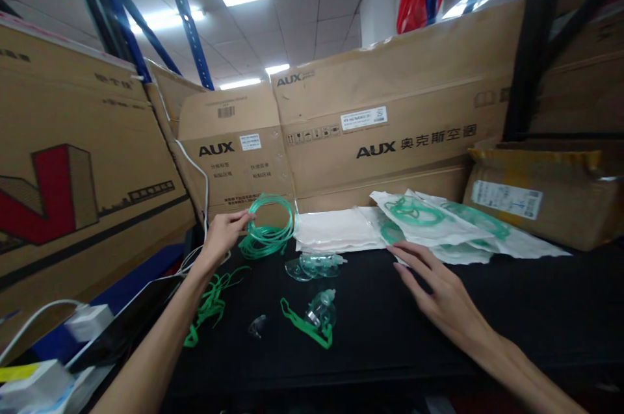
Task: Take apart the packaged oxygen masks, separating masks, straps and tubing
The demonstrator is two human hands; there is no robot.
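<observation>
My left hand (225,235) pinches the upper loop of a coil of clear green tubing (271,206); more of the coil rests on the black table. With fingers stretched and apart, my right hand (431,281) is at the near edge of white pouches with green tubing inside (414,216); whether its fingertips touch them I cannot tell. Between the hands lie several clear oxygen masks (316,266). Nearer to me is one mask (322,310) with a green elastic strap (305,326). A small clear plastic piece (257,325) lies left of it.
A stack of flat white pouches (338,231) lies at the back. Loose green straps (212,300) sit beside my left forearm. Cardboard panels (390,121) wall the table's back and left, and a taped carton (541,196) stands at right. White cables and a plug (90,322) are at left.
</observation>
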